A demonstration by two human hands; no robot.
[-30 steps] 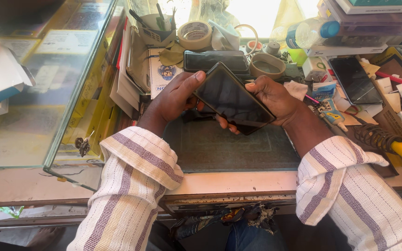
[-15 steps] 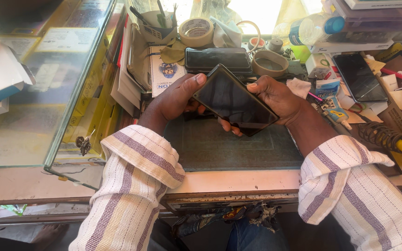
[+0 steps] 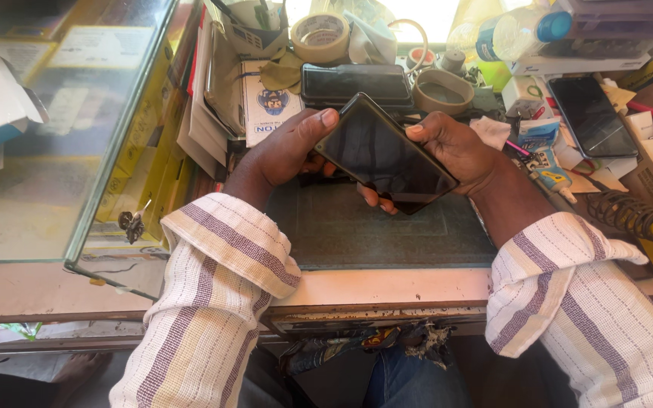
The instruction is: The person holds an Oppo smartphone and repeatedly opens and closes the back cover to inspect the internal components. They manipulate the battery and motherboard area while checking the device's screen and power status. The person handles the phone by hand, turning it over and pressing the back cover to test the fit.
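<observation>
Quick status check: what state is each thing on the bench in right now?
Dark flat smartphone: held tilted above the green work mat, screen dark.
Left hand: gripping its left edge.
Right hand: gripping its right edge.
Second black phone: lying flat, screen dark.
Beige tape roll: lying flat.

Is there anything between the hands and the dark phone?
Nothing visible. The left hand and the right hand both grip the phone directly by its edges, above the dark mat.
</observation>
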